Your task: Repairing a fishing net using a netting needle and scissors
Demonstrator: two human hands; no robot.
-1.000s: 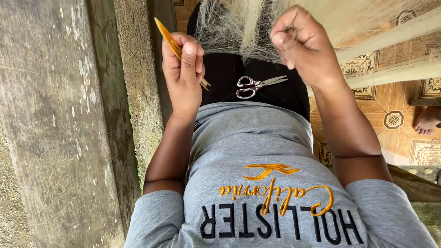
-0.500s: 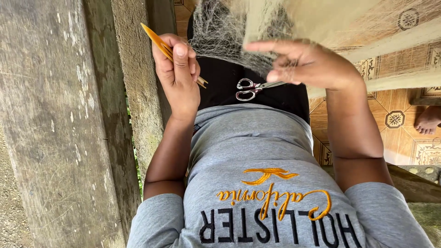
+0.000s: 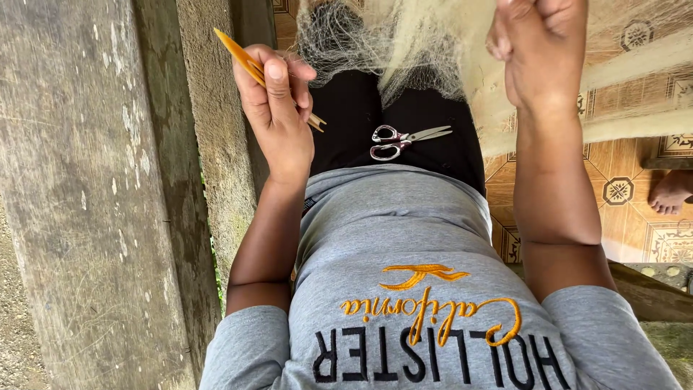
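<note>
Right hand [image 3: 538, 54] now higher, fingers [image 3: 505, 40] bunching net [image 3: 404, 43].

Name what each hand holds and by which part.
The left hand grips a yellow netting needle around its middle, both ends sticking out. The right hand is closed on a gathered bunch of pale fishing net; the exact spot is hidden.

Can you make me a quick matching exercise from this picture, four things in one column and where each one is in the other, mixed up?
Things:
1. yellow netting needle
2. scissors
3. fishing net
4. bare foot

Places:
A. on the tiled floor at the right edge
B. lying on the black-clad lap
C. held in the left hand
D. draped over the knees, gripped by the right hand

Pairs: 1-C, 2-B, 3-D, 4-A
</note>
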